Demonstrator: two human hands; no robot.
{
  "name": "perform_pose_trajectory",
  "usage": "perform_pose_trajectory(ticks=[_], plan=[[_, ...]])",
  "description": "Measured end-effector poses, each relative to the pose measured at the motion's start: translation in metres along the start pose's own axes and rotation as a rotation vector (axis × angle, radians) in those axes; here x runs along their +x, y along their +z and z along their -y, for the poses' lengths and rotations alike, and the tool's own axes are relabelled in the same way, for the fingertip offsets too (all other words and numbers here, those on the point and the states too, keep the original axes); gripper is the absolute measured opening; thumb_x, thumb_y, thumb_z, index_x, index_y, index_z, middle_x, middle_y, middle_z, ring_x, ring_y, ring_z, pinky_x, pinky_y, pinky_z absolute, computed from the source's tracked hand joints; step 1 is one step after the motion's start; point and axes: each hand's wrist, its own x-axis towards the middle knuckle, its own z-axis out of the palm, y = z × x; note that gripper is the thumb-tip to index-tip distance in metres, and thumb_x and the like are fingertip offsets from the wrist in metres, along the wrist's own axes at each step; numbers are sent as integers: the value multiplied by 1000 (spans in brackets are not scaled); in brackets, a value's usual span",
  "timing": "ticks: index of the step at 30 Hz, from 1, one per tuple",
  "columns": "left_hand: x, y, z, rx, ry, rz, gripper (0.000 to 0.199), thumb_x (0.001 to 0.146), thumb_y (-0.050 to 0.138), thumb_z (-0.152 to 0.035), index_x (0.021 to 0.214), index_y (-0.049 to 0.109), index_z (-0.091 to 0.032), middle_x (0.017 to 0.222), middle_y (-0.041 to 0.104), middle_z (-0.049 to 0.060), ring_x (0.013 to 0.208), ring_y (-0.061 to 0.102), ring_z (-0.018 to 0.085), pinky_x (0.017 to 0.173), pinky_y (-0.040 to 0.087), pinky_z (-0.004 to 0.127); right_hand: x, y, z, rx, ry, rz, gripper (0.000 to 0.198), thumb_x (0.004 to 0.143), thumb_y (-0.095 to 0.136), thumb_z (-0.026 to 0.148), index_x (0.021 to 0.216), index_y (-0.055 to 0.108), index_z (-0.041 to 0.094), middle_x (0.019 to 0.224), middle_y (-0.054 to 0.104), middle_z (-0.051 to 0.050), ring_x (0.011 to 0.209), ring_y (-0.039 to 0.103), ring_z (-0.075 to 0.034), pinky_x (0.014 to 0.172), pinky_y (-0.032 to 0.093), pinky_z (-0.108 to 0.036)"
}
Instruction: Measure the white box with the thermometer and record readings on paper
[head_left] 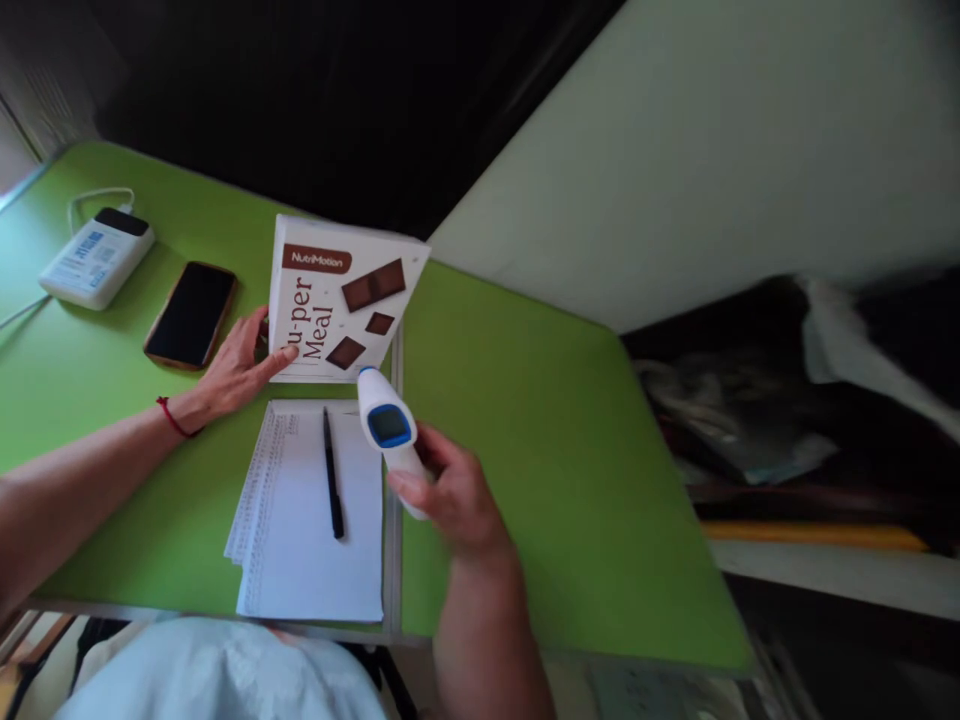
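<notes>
My left hand grips the lower left edge of a white box with brown lettering and chocolate pieces printed on it; the thumb lies on its front face. The box stands upright on the green table. In my right hand is a white infrared thermometer with a blue-framed screen, held by its handle. Its tip points toward the lower edge of the box. Whether the tip touches the box I cannot tell. Below the box lies a stack of paper sheets, with a black pen on top.
A smartphone with a dark screen lies left of the box. Farther left is a white power bank with a cable. The green table has a metal seam beside the papers. Beyond its right edge is a cluttered shelf.
</notes>
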Motion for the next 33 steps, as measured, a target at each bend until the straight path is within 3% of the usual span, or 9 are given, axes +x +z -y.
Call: perform_pose_trajectory(ticks=[2,5,11,16,21,33], plan=[[0,-3,-5,81,-50,28,78,97,52,-83,143,63,-21,121,69,17,115,65,40,106,54,66,0,18,-4,214,-71,-72,26,67,77,44,83,72,24,70,69,0,60,57,-17,56,46,-30],[0,-6,-6,131,-38,49,78,99,44,-84,140,64,-21,113,69,16,104,66,35,97,57,60,6,49,-11,410,-73,-56,23,68,75,45,76,69,24,66,65,0,57,54,-16,53,46,-31],[1,-6,-4,125,72,74,65,103,45,-77,135,65,-24,109,70,13,103,65,32,96,58,52,16,81,-23,452,-2,-105,27,68,78,46,80,67,24,67,60,3,61,51,-15,56,45,-29],[2,-8,-10,131,101,113,67,104,39,-79,131,65,-23,113,71,14,106,64,33,97,57,50,15,84,-28,475,1,-94,31,74,75,52,81,65,24,69,62,1,63,54,-16,57,46,-30],[2,-8,-12,123,87,113,72,102,37,-83,130,65,-23,112,71,14,105,65,32,96,57,49,15,82,-28,427,-21,-95,30,74,76,51,80,63,25,66,55,4,63,49,-15,58,44,-30],[3,-7,-7,98,74,97,71,101,41,-84,133,66,-25,113,70,14,112,65,35,101,56,53,15,81,-20,375,-118,-24,41,79,79,63,88,66,26,74,62,1,69,56,-18,65,51,-33]])
